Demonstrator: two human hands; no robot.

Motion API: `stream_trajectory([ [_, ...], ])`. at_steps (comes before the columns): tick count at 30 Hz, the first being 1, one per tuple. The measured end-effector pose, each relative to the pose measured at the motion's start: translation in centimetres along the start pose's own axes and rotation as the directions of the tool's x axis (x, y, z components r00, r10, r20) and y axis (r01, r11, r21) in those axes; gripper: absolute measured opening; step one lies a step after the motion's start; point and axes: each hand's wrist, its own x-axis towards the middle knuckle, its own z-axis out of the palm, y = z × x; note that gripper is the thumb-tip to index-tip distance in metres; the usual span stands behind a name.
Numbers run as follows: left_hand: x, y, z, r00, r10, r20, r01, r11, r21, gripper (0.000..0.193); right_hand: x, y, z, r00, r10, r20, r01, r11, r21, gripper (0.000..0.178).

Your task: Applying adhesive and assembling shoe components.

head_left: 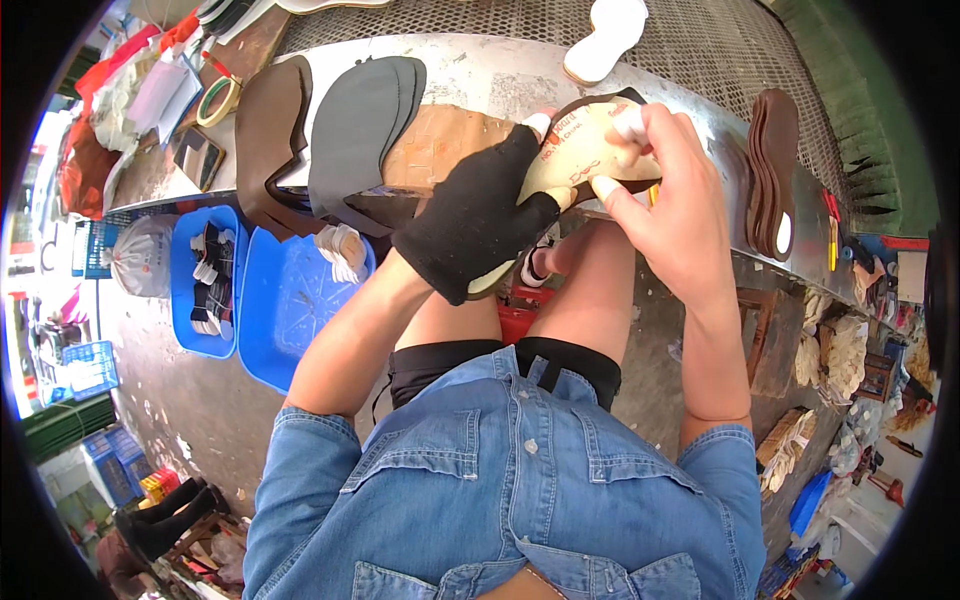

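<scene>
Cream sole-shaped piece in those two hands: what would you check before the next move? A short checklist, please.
1. Left hand has hold of the cream sole-shaped piece: ok, its black-gloved fingers grip it.
2. Right hand is on the piece: ok, thumb and fingers press at its printed end.
3. Both hands wear black gloves: not ok, only the left does.
4. Dark material behind the piece lies smooth: cannot tell, the piece and hands cover much of it.
5. Stacked brown pieces are apart from the hands: ok, they lie to the right on the bench.
</scene>
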Motion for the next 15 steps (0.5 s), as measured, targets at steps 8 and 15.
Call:
stream_trajectory([
  [8, -0.1, -0.1, 1.0, 0.956, -0.285, -0.075, 0.163, 0.723, -0.671, 0.038, -4.1, 1.8, 3.7, 0.887, 0.449, 0.104, -0.399, 0.636, 0.660, 0.013],
  [15, -0.5, 0.4, 2.2, 0.919, -0.388, -0.075, 0.140, 0.497, -0.857, 0.034, -3.0, 1.7, 6.2, 0.900, 0.376, 0.220, -0.417, 0.600, 0.682, 0.016],
])
